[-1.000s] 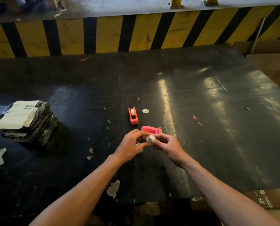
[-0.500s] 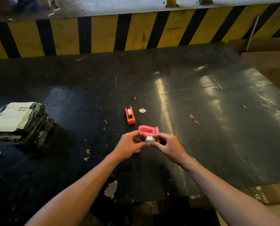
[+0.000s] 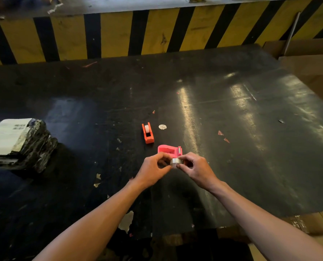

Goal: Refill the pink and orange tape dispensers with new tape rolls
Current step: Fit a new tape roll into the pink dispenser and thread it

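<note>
A small clear tape roll [image 3: 176,161] is pinched between my left hand [image 3: 153,171] and my right hand [image 3: 196,169], just above the black table [image 3: 232,147]. Both hands grip it by thumb and fingertips, the left from the left side, the right from the right. Right behind the roll stands the pink tape dispenser [image 3: 169,150], its cutter end pointing right; my fingers hide its lower front. Farther back and slightly left sits the orange tape dispenser [image 3: 147,133] with a white roll in its rear end.
A black-wrapped parcel [image 3: 19,143] with a white label lies at the table's left. A small round white sticker [image 3: 162,126] sits right of the orange dispenser. Paper scraps dot the table. Cardboard boxes [image 3: 307,59] stand at the right; a yellow-black striped wall [image 3: 119,34] runs behind.
The tape roll has turned between my fingers, its side band now facing me. Both hands stayed in front of the pink dispenser; the view shifted slightly.
</note>
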